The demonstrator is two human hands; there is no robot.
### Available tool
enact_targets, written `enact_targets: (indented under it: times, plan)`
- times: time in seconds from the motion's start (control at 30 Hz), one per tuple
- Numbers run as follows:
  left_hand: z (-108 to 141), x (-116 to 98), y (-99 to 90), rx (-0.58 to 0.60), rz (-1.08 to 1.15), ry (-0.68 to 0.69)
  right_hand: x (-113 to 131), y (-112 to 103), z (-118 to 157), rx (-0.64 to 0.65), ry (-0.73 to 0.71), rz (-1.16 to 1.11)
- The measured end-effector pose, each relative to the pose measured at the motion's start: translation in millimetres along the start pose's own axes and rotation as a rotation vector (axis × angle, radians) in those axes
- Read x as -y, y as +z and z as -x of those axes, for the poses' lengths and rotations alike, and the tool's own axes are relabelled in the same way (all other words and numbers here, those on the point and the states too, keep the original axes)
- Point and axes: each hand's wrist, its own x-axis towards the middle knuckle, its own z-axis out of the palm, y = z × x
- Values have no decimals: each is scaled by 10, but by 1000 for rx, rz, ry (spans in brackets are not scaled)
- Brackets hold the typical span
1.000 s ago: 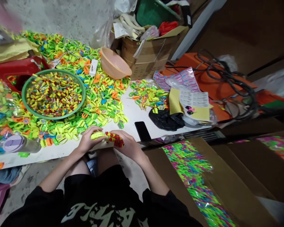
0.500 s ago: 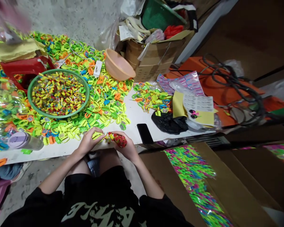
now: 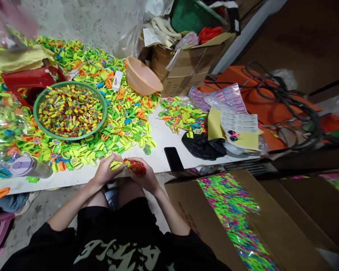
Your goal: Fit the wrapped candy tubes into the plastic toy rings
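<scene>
My left hand (image 3: 106, 171) is closed on a yellow-green plastic toy watch (image 3: 115, 164) at the table's front edge. Beside it, my right hand (image 3: 148, 176) curls around a bunch of small red and yellow pieces (image 3: 137, 168); their exact kind is too small to tell. The two hands nearly meet, and a yellow piece shows between their fingertips. Just beyond them spreads a heap of yellow-green, orange and blue toy watches (image 3: 132, 130). A green basket (image 3: 70, 138) full of small yellow and red pieces stands on that heap.
Right of my hands lies a black phone (image 3: 173, 159), near a black plastic bag (image 3: 203, 146). A lidded cup (image 3: 31, 167) lies at left. Behind are a peach bowl (image 3: 144, 77), a red stool (image 3: 31, 84) and a carton (image 3: 183, 71). Bright bagged pieces (image 3: 231, 214) fill a box at lower right.
My right hand has moved left with its red and yellow pieces, up against the toy watch in my left hand. The gap between the hands has narrowed.
</scene>
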Motion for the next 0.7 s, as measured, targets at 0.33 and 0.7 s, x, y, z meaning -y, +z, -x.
enact_targets:
  times: [0.33,0.7]
  plan:
    - [10,2,13,-18,-6,63,7,134,42,-69,36,-124]
    - [-17,-112,23,-14,-91,110,-107,311,222,-212,103,-168]
